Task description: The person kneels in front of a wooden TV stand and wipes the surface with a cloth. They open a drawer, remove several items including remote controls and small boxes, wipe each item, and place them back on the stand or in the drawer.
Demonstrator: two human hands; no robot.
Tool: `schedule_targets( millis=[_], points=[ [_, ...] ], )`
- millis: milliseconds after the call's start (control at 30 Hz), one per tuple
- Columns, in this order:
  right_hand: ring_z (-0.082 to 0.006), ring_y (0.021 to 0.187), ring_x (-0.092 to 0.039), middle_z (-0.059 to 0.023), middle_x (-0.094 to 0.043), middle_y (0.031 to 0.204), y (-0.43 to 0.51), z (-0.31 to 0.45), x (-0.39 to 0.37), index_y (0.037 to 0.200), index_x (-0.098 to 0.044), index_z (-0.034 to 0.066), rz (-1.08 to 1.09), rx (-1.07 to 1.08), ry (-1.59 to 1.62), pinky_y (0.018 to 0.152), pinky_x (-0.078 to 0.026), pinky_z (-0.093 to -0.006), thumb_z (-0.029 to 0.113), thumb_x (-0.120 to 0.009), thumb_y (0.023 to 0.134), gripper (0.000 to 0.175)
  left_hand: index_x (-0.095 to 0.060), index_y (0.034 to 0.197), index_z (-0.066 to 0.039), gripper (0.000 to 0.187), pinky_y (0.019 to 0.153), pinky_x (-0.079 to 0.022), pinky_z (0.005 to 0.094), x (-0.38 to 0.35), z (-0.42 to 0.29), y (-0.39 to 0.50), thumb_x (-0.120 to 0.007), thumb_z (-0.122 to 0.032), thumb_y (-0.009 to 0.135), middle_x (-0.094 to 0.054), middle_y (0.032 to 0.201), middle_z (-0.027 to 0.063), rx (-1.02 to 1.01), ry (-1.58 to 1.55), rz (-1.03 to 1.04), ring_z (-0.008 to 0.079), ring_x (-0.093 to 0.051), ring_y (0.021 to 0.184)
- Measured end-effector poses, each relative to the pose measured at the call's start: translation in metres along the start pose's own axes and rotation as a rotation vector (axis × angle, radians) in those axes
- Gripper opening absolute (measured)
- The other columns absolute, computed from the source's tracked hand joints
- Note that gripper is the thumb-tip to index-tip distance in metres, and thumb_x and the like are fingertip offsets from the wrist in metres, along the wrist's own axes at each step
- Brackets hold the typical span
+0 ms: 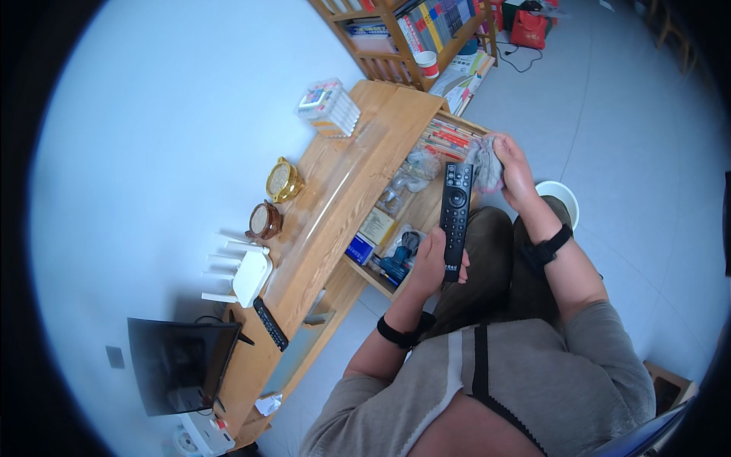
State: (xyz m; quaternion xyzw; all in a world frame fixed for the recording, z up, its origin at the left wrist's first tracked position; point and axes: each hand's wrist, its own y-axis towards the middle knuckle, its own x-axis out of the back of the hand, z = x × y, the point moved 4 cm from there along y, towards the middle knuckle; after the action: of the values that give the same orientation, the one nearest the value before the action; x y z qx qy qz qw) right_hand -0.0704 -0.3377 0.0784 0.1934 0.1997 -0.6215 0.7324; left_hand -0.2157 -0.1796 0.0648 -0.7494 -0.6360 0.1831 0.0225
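A black remote control (455, 220) points away from me in my left hand (432, 260), its buttons facing up. My right hand (514, 171) grips a crumpled grey cloth (485, 165) with a pinkish edge, just right of the remote's far end. Below both hands a wooden drawer (421, 207) is pulled out of the long wooden cabinet (320, 223). Inside it lie red-and-white packets (448, 139), clear plastic bags (416, 170), a yellowish box (377, 225), a blue box (360, 249) and a dark teal device (395, 264).
On the cabinet stand a marker case (329, 108), a gold pot (284, 180), a brown pot (265, 220), a white router (251, 277), another remote (270, 324) and a television (183, 365). A bookshelf (394, 57) rises beyond it. A white bucket (562, 197) stands by my right knee.
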Motion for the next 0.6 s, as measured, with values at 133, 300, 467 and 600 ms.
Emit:
schedule_targets(
  millis=[133,300,467,600],
  points=[
    [-0.0198,0.098,-0.062,-0.0070,-0.062,0.110,-0.036,-0.028,-0.026,0.123,-0.053,0.0084,0.105,-0.299,0.431,0.090,-0.050,-0.0357,0.042,-0.045,0.102,0.041,-0.052,0.101,0.000,0.063,0.046,-0.051,0.0308,-0.004,0.008,0.010,-0.020,-0.054,0.103,-0.059,0.067,0.0117,0.095,-0.108,0.058,0.0210,-0.060,0.049],
    [-0.0152,0.096,-0.059,-0.0049,-0.060,0.104,-0.040,-0.032,-0.036,0.124,-0.051,0.0099,-0.012,-0.088,0.155,0.085,-0.049,-0.0305,0.034,-0.052,0.101,0.034,-0.052,0.102,-0.002,0.060,0.048,-0.052,0.0314,-0.007,0.021,0.014,-0.022,-0.054,0.103,-0.061,0.075,0.0128,0.188,-0.141,0.089,0.0220,-0.062,0.053],
    [-0.0095,0.068,-0.056,-0.0054,-0.060,0.095,-0.026,-0.013,-0.036,0.123,-0.053,0.0100,-0.223,0.101,-0.085,0.057,-0.046,-0.0242,0.029,-0.053,0.101,0.029,-0.043,0.118,-0.002,0.029,0.065,-0.048,0.0334,-0.008,0.002,0.009,-0.037,-0.027,0.105,-0.057,0.084,0.0129,-0.567,0.669,-0.259,0.0246,-0.061,0.068],
    [-0.0126,0.080,-0.059,-0.0094,-0.061,0.102,-0.042,-0.013,-0.051,0.131,-0.050,0.0056,-0.242,0.214,-0.324,0.069,-0.048,-0.0267,0.024,-0.052,0.100,0.036,-0.042,0.116,-0.003,0.027,0.066,-0.045,0.0475,-0.012,0.000,0.009,-0.041,-0.026,0.103,-0.059,0.079,0.0246,-0.427,0.660,-0.281,0.0447,-0.060,0.075]
  ],
)
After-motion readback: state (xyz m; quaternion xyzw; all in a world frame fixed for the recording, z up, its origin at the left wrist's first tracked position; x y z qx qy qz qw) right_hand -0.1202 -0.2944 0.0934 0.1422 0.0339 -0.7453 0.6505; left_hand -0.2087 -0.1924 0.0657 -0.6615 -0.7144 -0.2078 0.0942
